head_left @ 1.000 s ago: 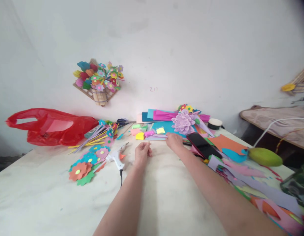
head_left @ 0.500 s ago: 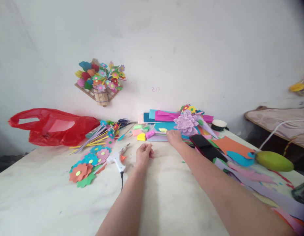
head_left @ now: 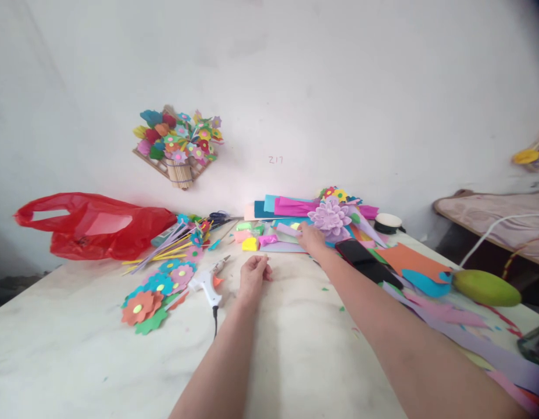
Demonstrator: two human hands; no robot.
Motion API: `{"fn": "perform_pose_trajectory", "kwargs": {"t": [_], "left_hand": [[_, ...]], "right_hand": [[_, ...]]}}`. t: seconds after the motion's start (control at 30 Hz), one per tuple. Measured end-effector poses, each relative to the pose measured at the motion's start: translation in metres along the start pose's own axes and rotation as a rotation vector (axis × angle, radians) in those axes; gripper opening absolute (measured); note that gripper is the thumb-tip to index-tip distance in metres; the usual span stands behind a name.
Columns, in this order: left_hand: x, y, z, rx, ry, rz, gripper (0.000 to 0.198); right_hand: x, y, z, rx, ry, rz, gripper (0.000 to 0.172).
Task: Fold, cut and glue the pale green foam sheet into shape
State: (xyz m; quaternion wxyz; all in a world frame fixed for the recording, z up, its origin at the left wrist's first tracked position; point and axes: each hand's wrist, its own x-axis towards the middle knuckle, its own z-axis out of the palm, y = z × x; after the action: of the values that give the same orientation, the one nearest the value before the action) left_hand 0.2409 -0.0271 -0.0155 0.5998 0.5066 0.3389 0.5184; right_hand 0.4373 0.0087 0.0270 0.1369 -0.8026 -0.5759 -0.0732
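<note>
My left hand (head_left: 253,276) rests on the table with fingers curled and pinched; anything between them is too small to make out. Farther forward, my right hand (head_left: 311,240) pinches the end of a lavender strip (head_left: 288,229), which sticks out to the left of the fingers. Under and around it are small soft lumps: a yellow lump (head_left: 250,244), a magenta lump (head_left: 268,239) and green pieces. A big lavender layered flower (head_left: 330,217) lies just beyond the right hand. Left of my left hand is a white glue gun (head_left: 207,286) with its cord running toward me.
Layered foam flowers (head_left: 142,307) and thin sticks (head_left: 164,250) lie at left beside a red plastic bag (head_left: 99,227). To the right are a black phone (head_left: 368,265), an orange sheet (head_left: 413,261), a green mango (head_left: 487,286) and lavender scraps. A flower basket (head_left: 179,171) hangs on the wall.
My right hand has shifted slightly right and back toward me. The lavender strip now shows tilted up at its fingers. My left hand has stayed nearly still.
</note>
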Motion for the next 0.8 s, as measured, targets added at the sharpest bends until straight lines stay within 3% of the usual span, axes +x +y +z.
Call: {"fn": "perform_pose_trajectory", "kwargs": {"t": [0.23, 0.53, 0.8], "left_hand": [[0.0000, -0.0005, -0.0008, 0.002, -0.010, 0.010, 0.030], [-0.0009, 0.0020, -0.0010, 0.016, -0.005, 0.008, 0.030], [0.0005, -0.0005, -0.0022, -0.037, 0.006, -0.005, 0.028]], "right_hand": [[-0.0052, -0.0007, 0.0053, -0.177, -0.117, -0.283, 0.029], [-0.0047, -0.0050, 0.0021, -0.202, -0.144, -0.280, 0.027], [0.0030, -0.0005, 0.0006, -0.199, -0.108, -0.247, 0.036]]}}
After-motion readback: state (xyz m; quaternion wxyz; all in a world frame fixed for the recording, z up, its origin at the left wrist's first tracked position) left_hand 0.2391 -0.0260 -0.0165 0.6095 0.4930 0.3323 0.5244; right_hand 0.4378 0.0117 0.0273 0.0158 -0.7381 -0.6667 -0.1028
